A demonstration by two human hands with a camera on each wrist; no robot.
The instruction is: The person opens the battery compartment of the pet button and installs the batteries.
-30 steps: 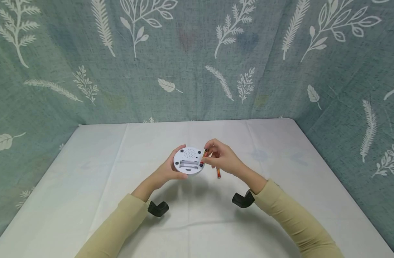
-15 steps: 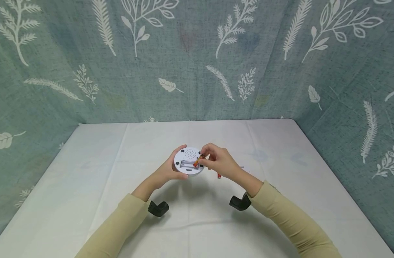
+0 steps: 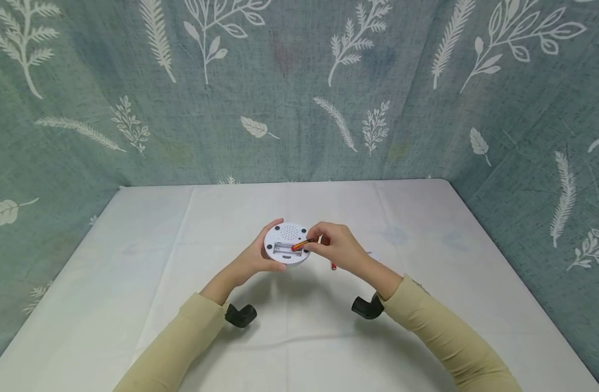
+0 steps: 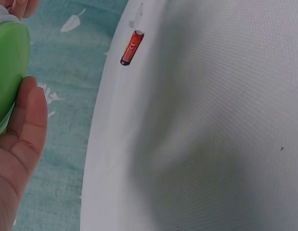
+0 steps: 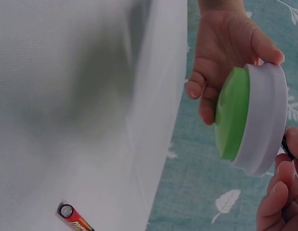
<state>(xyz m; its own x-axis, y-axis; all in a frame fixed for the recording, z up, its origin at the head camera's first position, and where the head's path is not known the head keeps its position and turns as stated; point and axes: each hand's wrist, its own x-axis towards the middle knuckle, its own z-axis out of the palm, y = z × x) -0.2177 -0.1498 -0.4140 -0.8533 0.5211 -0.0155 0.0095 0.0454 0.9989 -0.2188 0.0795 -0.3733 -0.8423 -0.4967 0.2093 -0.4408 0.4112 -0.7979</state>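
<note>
A round white device [image 3: 291, 231] is held up above the table in my left hand [image 3: 254, 259], fingers and thumb around its rim. Its underside faces me, with speaker holes, dark round feet and an uncovered battery compartment [image 3: 286, 250]. The right wrist view shows its domed green top [image 5: 233, 115] on the opposite side. My right hand [image 3: 340, 246] pinches a red-and-black battery [image 3: 300, 245] slantwise, its red end at the compartment's right part. Whether that end touches a contact I cannot tell. A second red battery [image 4: 132, 48] lies on the table, partly hidden by my right hand in the head view.
A white cloth covers the table [image 3: 221, 348]. A small pale item [image 4: 136, 21] lies beyond the loose battery; its kind is unclear. Black wrist mounts [image 3: 240, 316] stick out from both sleeves. A leaf-patterned curtain [image 3: 289, 109] stands behind the table.
My right hand has moved left with the battery, from beside the device to over its compartment. The battery has tilted from steep to flatter. My left hand keeps the device in place.
</note>
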